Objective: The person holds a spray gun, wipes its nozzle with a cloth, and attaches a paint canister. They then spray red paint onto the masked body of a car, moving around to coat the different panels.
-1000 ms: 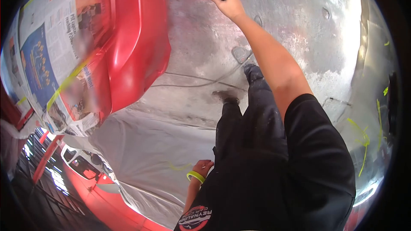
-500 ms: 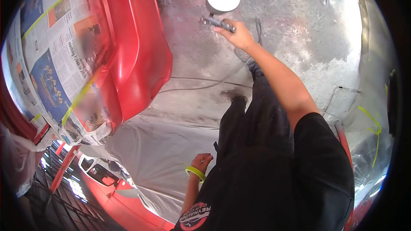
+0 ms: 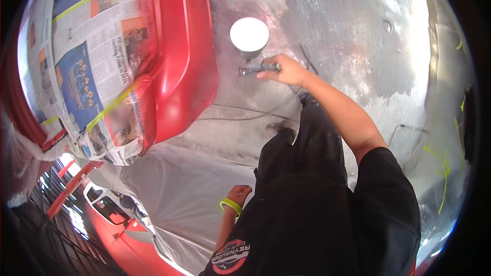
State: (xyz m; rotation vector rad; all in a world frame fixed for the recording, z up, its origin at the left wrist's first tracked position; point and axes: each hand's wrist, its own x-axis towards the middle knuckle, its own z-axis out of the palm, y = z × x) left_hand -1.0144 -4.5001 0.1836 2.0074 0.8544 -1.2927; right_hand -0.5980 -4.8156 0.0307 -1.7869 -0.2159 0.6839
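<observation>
My right hand (image 3: 286, 69) is closed around the grip of a metal spray gun (image 3: 253, 69), held out in front of me. The gun's cup (image 3: 249, 36), with a round white top, is at its far side. To the left of the gun, apart from it, is the glossy red bumper (image 3: 186, 61) of a vehicle. My left hand (image 3: 238, 194) hangs low beside my body with its fingers curled in; whether anything is inside them is hidden. A yellow-green roll of tape (image 3: 231, 205) sits around my left wrist.
Newspaper (image 3: 97, 66) held by yellow tape covers the vehicle beside the bumper. A hose (image 3: 240, 118) runs across the concrete floor (image 3: 348, 30) near my feet. Grey sheeting (image 3: 189, 184) hangs at lower left, with a red and white vehicle (image 3: 110, 209) beyond. Clear plastic (image 3: 440, 174) hangs at right.
My right hand has brought the spray gun closer to the red bumper and along it toward its lower end in view. The camera view has shifted slightly. My left hand stays low.
</observation>
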